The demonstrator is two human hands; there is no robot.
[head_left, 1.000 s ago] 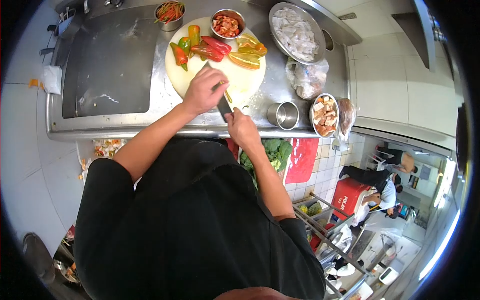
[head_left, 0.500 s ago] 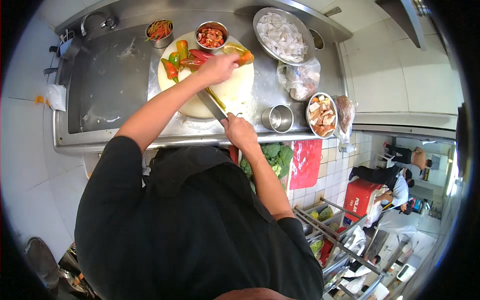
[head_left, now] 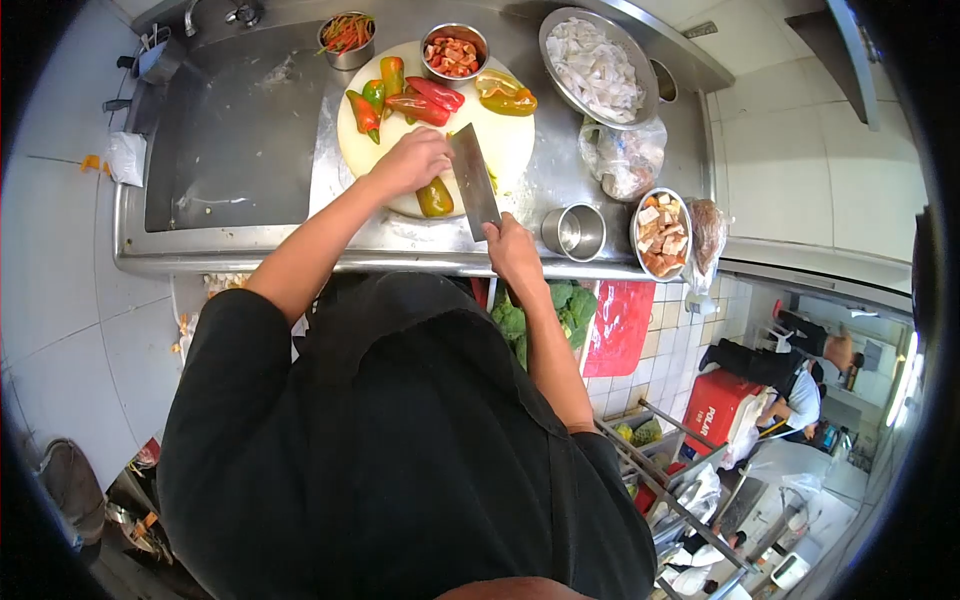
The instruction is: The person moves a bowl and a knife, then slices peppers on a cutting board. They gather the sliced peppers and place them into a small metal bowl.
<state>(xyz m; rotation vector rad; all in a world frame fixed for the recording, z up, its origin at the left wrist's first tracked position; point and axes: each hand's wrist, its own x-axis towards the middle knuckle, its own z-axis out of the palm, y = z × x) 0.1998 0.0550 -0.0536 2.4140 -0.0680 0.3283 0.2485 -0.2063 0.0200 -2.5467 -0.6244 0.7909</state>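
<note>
Pepper: yellow-green pepper (head_left: 435, 197) at the round board's (head_left: 510, 150) 6 o'clock edge, under the left hand (head_left: 410, 160), fingers curled on it.
Cleaver: cleaver (head_left: 473, 180) just beside it at 3 o'clock, gripped by the right hand (head_left: 512, 250).
Around: more peppers (head_left: 415, 100) at 12 o'clock; steel cup (head_left: 574, 232) at 3 o'clock.
Room: sink (head_left: 230, 140) open at 9 o'clock.

Yellow-green pepper (head_left: 434, 197) is laid flat near the front edge of the round white cutting board (head_left: 500, 150), pinned from the left. Cleaver (head_left: 473, 178), broad steel blade, is held just right of the pepper, flat face seen from above, tip toward board centre, handle past the front edge.
</note>
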